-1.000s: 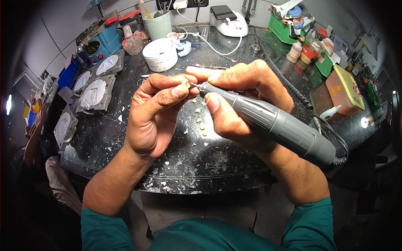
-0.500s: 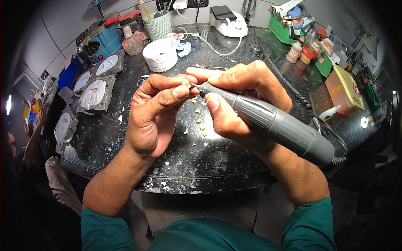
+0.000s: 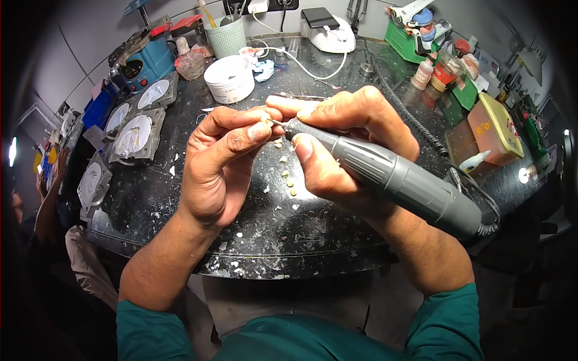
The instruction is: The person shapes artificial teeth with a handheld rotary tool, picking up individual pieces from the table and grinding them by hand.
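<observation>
Between the thumb and fingertips of my left hand is pinched a tiny cream-coloured piece, which looks like a dental crown; the fingers cover most of it. My right hand wraps round a dark grey rotary handpiece in a pen-like hold. Its thin metal bur points left and reaches the small piece, or nearly so; I cannot tell if they touch. Several small yellowish pieces lie in a row on the black bench below my hands.
White scraps litter the black bench. Behind my hands stand a white tub and a green cup of tools. Metal flasks with plaster sit at left, a yellow-lidded box at right. A coiled cord runs behind the handpiece. Another person's arm shows far left.
Almost nothing differs. The fingertips and the handpiece tip have shifted very slightly; both hands keep their holds.
</observation>
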Tool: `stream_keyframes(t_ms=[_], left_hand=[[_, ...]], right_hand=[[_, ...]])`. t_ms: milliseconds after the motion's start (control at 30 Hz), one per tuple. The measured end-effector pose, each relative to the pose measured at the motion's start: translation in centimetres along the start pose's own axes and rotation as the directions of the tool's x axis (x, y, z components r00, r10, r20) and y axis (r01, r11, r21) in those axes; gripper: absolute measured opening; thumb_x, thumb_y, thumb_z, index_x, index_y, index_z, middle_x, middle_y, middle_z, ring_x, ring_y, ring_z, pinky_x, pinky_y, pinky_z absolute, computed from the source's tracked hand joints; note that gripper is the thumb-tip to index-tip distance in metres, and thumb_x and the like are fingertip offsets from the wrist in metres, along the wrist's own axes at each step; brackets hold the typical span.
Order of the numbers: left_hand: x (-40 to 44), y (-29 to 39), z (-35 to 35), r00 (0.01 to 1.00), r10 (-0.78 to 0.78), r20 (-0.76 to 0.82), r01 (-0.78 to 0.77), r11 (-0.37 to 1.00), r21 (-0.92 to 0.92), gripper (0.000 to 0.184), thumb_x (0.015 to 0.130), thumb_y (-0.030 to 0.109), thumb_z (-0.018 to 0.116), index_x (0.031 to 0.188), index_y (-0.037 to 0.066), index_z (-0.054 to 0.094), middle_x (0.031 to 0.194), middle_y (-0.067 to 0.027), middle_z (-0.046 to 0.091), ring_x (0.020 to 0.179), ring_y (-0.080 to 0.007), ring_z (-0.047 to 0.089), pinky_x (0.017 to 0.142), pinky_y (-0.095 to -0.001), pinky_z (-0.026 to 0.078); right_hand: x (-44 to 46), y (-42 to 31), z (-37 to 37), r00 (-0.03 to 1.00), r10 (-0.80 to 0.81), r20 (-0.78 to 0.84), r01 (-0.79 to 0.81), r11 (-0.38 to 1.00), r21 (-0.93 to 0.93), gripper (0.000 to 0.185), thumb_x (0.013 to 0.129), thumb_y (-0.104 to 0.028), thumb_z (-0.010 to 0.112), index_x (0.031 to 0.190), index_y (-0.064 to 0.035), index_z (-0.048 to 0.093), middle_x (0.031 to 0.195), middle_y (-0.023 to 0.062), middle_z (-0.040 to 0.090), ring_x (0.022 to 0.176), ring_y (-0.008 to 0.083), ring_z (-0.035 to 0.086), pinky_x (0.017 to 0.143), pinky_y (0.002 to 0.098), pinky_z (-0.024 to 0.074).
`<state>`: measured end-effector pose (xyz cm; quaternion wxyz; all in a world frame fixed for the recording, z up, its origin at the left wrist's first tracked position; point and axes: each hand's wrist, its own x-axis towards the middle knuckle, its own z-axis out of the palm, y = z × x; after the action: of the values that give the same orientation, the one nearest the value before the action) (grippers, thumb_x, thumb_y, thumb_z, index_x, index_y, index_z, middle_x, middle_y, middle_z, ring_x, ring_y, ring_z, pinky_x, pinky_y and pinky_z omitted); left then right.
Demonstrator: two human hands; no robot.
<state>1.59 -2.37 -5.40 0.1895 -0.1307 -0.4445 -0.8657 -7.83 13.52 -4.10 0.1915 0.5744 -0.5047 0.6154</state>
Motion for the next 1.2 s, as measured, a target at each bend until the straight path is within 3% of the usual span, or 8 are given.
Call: stream_keyframes(t_ms=[533,1200], left_hand=[[0.02,-0.12,-0.15,1.0,0.016,0.002,-0.016,1.0,0.018,0.013,0.088,-0.001,0.062,0.1,0.001,0.067,0.104,-0.0172,0.07,0.097,-0.0227,0.068,0.095,-0.035,0.051],[-0.01,-0.27,-0.3,1.0,-0.004,-0.01,0.004,1.0,0.0,0.013,0.088,-0.001,0.063,0.1,0.001,0.067,0.106,-0.0162,0.069,0.098,-0.0218,0.067,0.095,-0.035,0.052]], right_hand=[[0.06,-0.12,0.06,1.0,0.009,-0.002,-0.009,1.0,-0.003,0.02,0.078,0.008,0.066,0.093,0.0039,0.054,0.081,0.0106,0.061,0.083,0.0225,0.069,0.083,0.0386,0.0581],[0.04,0.01,-0.07,0.999,0.035,0.026,-0.035,0.999,0.018,0.02,0.078,0.007,0.066,0.094,0.004,0.054,0.083,0.0114,0.062,0.091,0.0274,0.07,0.083,0.0354,0.0569]])
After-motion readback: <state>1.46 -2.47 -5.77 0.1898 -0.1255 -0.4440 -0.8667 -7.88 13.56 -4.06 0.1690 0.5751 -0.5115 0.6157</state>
